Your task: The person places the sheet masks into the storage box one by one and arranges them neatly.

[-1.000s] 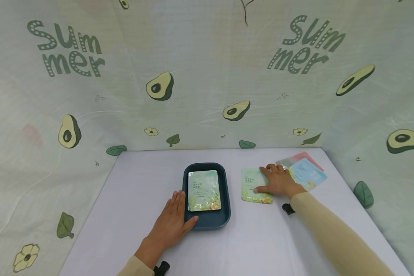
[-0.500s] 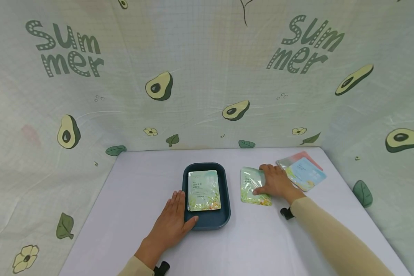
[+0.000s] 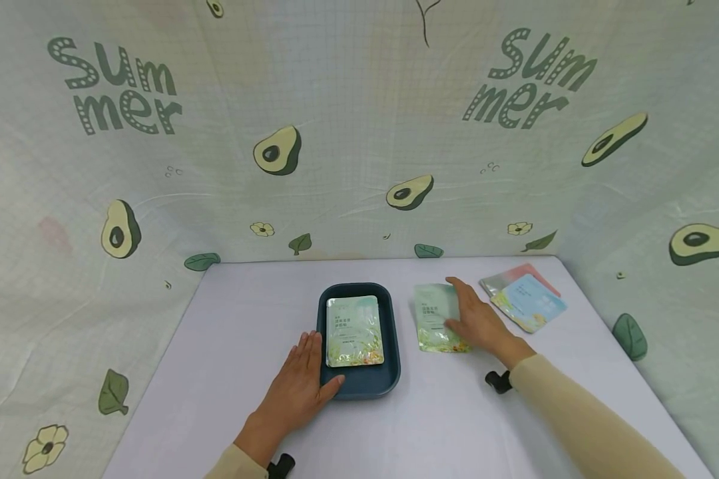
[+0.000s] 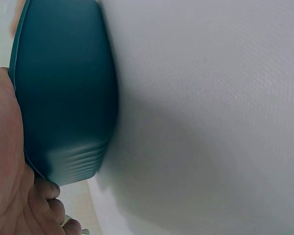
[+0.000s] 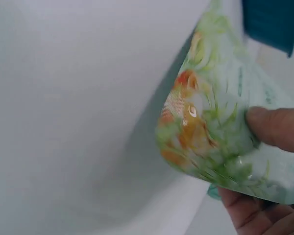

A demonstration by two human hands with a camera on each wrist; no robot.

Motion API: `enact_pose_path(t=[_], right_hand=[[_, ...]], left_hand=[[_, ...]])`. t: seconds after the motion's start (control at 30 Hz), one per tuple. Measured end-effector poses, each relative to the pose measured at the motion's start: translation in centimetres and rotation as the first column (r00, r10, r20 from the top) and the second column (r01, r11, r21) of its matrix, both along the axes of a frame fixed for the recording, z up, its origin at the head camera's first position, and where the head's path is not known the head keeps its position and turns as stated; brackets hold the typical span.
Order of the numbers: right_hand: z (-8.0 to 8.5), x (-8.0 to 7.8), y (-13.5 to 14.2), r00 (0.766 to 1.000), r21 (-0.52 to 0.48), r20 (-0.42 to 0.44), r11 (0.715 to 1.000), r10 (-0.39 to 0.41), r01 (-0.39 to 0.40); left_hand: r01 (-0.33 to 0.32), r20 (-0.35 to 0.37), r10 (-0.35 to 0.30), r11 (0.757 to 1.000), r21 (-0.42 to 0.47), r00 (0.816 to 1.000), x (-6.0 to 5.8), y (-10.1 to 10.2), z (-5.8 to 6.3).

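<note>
My right hand (image 3: 479, 318) holds a flat, glossy green sachet (image 3: 434, 319) with a flower print, right of the tray. In the right wrist view the thumb lies on the printed face of the sachet (image 5: 201, 127) and the fingers are behind it, its near edge lifted off the table. My left hand (image 3: 296, 386) rests along the left side of a dark blue tray (image 3: 368, 384), fingers straight, thumb over the rim. Inside the tray lies a similar green sachet (image 3: 353, 330). The left wrist view shows the outer wall of the tray (image 4: 63, 93) beside the palm.
A light blue sachet (image 3: 530, 303) overlaps a pink and silver sachet (image 3: 518, 274) at the back right of the white table (image 3: 245, 299). A printed cloth (image 3: 335, 100) hangs behind the table and at its sides.
My right hand has drawn the green sachet slightly left and lifted it off the table, away from the blue sachet. The left hand and tray stay put.
</note>
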State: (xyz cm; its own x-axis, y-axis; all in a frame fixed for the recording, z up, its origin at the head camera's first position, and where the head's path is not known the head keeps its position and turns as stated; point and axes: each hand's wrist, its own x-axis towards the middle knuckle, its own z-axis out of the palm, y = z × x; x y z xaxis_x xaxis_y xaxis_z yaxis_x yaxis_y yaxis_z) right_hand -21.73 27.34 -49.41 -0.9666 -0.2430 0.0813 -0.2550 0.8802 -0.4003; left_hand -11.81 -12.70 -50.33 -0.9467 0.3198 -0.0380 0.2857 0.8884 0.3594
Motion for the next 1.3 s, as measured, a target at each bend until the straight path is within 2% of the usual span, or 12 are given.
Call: enact_pose_path(t=[0.2,0.37,0.5,0.6,0.77,0.93,1.13,1.3], right_hand=[[1.1,0.8,-1.2,0.998,-0.106,-0.050,0.994,-0.026,0.020],[1.2,0.8,-1.7,0.994,-0.161,0.000,0.981,-0.106,0.105],[1.1,0.4,-1.7,0.984,-0.244,0.049,0.954,-0.170,0.177],[1.2,0.1,-1.6,0.975,-0.298,0.102,0.929,-0.197,0.219],[1.7,-0.1,-1.6,0.965,-0.334,0.143,0.907,-0.218,0.255],[3.0,0.0,-1.9,0.960,-0.383,0.169,0.882,-0.224,0.273],[5.2,0.0,-3.2,0.968,-0.464,0.115,0.849,-0.224,0.252],[6.0,0.0,-5.3,0.974,-0.537,0.107,0.813,-0.199,0.225]], left_hand=[[0.000,-0.004,0.000,1.000,-0.004,1.000,0.0,0.0,0.0],[-0.002,-0.001,0.002,1.000,-0.012,1.000,0.0,-0.1,0.0],[-0.005,0.002,0.005,1.000,-0.013,1.000,0.0,-0.1,0.0],[-0.005,0.006,0.006,1.000,-0.012,1.000,0.0,-0.1,0.1],[-0.004,0.008,0.005,1.000,-0.014,1.000,0.0,-0.1,0.2],[-0.003,0.004,0.003,1.000,-0.022,1.000,0.0,0.0,0.1],[0.000,0.002,0.000,1.000,-0.031,1.000,-0.1,0.0,-0.1],[-0.003,0.002,0.003,1.000,-0.031,1.000,-0.1,0.0,-0.1]])
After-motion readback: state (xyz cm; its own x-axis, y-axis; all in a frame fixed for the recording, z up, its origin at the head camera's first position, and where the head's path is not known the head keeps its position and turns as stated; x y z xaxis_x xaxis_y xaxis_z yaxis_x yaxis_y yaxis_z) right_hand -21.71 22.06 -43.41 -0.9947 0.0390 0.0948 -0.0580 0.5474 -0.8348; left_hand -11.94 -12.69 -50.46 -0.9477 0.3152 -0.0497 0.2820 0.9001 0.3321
